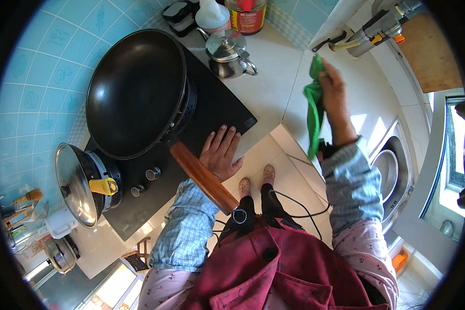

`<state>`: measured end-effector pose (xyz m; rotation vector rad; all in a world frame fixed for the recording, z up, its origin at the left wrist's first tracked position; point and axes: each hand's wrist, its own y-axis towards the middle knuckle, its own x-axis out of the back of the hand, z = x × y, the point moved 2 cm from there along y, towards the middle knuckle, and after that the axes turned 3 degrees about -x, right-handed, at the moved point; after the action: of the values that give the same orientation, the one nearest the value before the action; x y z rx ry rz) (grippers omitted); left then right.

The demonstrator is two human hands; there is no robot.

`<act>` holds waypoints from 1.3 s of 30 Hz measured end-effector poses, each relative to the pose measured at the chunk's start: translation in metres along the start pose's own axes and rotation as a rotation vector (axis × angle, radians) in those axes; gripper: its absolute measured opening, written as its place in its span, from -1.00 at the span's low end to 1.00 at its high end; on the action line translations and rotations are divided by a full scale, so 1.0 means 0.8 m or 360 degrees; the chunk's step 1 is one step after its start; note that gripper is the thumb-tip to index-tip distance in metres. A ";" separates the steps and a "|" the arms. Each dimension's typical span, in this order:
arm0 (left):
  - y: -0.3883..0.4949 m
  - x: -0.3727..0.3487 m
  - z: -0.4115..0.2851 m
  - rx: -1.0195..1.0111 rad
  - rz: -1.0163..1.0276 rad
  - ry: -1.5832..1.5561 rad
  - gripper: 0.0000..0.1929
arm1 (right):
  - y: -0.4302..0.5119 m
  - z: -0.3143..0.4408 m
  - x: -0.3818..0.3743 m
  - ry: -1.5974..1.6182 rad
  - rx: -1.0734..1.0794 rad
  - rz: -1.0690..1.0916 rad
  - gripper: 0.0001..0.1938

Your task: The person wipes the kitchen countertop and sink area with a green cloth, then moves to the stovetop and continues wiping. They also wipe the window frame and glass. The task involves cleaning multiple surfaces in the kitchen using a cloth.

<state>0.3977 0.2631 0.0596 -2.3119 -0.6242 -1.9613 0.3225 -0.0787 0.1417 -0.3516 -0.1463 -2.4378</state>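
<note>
My right hand (335, 89) grips a green cloth (314, 104), which hangs down over the light countertop and its front edge. My left hand (221, 153) lies with fingers spread on the front edge of the black cooktop (213, 100), holding nothing. Beside it, the wooden handle (203, 176) of a large dark wok (135, 93) passes over my left wrist area. The wok is empty and sits on a burner. A lidded pan (81, 186) with a yellow handle stands on the other burner, near two control knobs (152, 173).
A steel teapot (226, 56) stands behind the cooktop's corner, with a red-lidded jar (248, 15) and a white container (212, 14) behind it. On the right are a steel sink (389, 178) holding a round basin, a wooden board (428, 54) and an open window. A black cable hangs below.
</note>
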 end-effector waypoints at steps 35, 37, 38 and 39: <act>0.001 0.001 -0.001 0.0046 0.0052 0.0011 -0.34 | -0.018 -0.037 -0.073 -0.0451 0.0502 0.0192 -0.53; 0.002 0.002 -0.001 0.0047 0.0056 0.0020 -0.34 | -0.013 -0.056 -0.114 -0.0936 0.0559 0.0401 -0.54; 0.002 0.002 -0.002 0.0047 0.0047 0.0013 -0.35 | -0.023 -0.060 -0.125 -0.0999 0.0794 0.0248 -0.56; 0.002 0.001 -0.001 0.0066 0.0069 -0.0004 -0.35 | -0.038 -0.067 -0.135 -0.1174 0.0838 0.0197 -0.59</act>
<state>0.3974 0.2614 0.0613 -2.2838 -0.6043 -1.9089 0.3720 -0.0006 0.0590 -0.9561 -1.0202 -1.9392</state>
